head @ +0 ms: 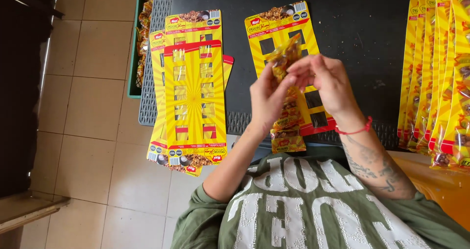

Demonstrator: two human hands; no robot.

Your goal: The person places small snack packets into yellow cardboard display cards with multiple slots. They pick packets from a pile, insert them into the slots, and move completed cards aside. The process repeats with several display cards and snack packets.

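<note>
My left hand [267,100] and my right hand [325,85] meet above a yellow and red display card [274,31] with square cut-out windows that lies on the black table [352,19]. Both hands pinch a small clear snack packet [285,53] of brown nuts, held up over the card's left column. More such packets [289,131] hang in a strip down the card's lower left. A red cord is tied around my right wrist.
A stack of empty yellow cards [193,102] lies at the table's left edge, overhanging the tiled floor. A green crate [133,48] with loose packets stands at the far left. Filled cards [440,73] lie overlapped on the right.
</note>
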